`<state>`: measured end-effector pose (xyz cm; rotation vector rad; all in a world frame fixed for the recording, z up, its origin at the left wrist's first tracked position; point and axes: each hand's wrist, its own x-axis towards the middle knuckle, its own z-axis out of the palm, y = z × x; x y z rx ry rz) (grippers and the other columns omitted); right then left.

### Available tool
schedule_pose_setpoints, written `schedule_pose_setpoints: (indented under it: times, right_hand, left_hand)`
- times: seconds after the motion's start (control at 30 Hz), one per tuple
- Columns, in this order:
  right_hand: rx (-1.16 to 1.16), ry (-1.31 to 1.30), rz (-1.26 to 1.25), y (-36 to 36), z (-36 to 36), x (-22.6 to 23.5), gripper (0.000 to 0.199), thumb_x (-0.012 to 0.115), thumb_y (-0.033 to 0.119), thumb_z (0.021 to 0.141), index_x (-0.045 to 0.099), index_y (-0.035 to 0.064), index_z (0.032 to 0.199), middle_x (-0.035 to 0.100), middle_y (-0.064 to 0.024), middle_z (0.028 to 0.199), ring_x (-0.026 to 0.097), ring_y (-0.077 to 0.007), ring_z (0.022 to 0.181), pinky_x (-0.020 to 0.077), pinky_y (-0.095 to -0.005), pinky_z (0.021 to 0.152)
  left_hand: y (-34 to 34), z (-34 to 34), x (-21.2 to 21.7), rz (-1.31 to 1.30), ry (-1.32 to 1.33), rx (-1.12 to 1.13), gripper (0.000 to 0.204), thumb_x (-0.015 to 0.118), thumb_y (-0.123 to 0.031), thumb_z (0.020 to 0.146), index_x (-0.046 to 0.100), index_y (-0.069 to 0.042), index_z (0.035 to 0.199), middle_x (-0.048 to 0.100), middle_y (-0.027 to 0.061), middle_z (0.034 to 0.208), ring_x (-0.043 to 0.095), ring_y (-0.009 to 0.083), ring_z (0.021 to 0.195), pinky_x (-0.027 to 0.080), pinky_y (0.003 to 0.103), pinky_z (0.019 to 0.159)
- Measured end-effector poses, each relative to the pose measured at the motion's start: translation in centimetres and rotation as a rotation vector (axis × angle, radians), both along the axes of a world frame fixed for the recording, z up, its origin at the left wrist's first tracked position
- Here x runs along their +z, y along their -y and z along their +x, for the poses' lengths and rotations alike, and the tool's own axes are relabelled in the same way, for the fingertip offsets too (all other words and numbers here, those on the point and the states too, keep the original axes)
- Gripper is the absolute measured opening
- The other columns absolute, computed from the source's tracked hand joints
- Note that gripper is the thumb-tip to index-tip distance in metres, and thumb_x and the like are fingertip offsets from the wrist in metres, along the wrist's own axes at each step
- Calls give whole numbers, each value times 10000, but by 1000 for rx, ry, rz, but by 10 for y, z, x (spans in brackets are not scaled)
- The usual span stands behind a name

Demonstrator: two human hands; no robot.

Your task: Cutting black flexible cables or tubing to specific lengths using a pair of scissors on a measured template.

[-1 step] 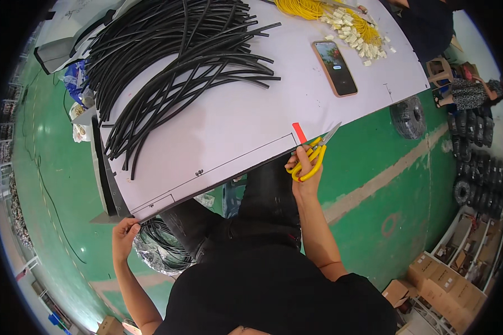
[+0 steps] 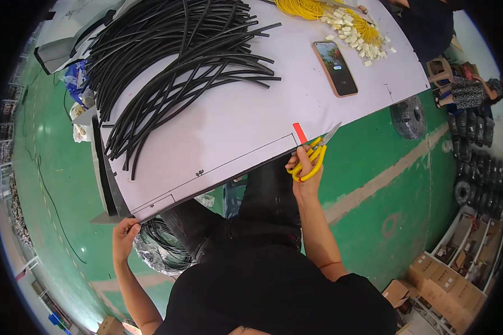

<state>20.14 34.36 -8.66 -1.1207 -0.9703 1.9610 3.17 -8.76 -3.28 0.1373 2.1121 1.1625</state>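
A thin black tube (image 2: 235,178) runs straight along the front edge of the white table (image 2: 251,123). At the table's near left corner, my left hand (image 2: 125,230) is closed, thumb and fingers pinching the tube's end. My right hand (image 2: 307,177) is closed by the red mark (image 2: 299,133) on the edge, its thumb and finger at the tube. Scissors with yellow handles (image 2: 322,157) are held in that same hand, blades pointing up and to the right, off the tube. A ruled black line (image 2: 229,166) on the tabletop lies parallel to the tube.
A large heap of cut black tubes (image 2: 173,72) covers the table's left and back. A phone (image 2: 335,68) lies at the right, near yellow wires (image 2: 302,8) with white connectors (image 2: 355,34). Coiled tubing (image 2: 161,245) in plastic is below the left corner. Another person (image 2: 425,28) is beyond.
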Motion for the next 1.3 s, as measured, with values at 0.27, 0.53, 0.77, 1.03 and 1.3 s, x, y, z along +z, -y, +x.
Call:
schedule_pose_setpoints:
  times: [0.27, 0.53, 0.77, 1.03, 1.3]
  right_hand:
    - [33, -14, 21, -7, -5, 6, 153, 593, 93, 819, 506, 23, 923, 525, -39, 726, 542, -108, 589, 490, -244, 499]
    - [31, -20, 25, -1, 4, -4, 181, 598, 88, 821, 501, 1, 947, 530, -48, 741, 557, -117, 595, 507, -246, 493]
    - [15, -59, 45, -6, 10, -7, 147, 590, 71, 823, 506, 20, 932, 534, -48, 726, 561, -116, 581, 507, -243, 485]
    - [59, -44, -9, -1, 1, 1, 177, 624, 102, 803, 506, 44, 922, 524, -30, 727, 555, -115, 589, 493, -253, 493]
    - [28, -61, 26, -4, 5, 0, 174, 610, 98, 816, 523, -7, 923, 552, -61, 710, 569, -136, 571, 511, -265, 501]
  left_hand:
    - [-3, -2, 3, 35, -15, 11, 144, 623, -92, 818, 584, 5, 918, 532, -45, 750, 437, 29, 683, 345, 174, 614]
    - [7, 5, 7, 1, -95, 20, 107, 628, -80, 807, 597, 1, 869, 519, -53, 717, 443, 33, 656, 369, 193, 577]
    - [-2, -2, 15, -40, -222, -39, 128, 641, -28, 766, 608, 16, 882, 608, 37, 786, 566, 111, 741, 445, 245, 691]
    - [7, -3, 18, -82, -306, -148, 94, 627, -8, 742, 601, 27, 826, 575, 63, 742, 562, 133, 730, 442, 250, 685]
    - [2, -8, 15, -67, -368, -221, 92, 604, 4, 728, 586, 29, 815, 558, 84, 714, 558, 156, 685, 437, 251, 658]
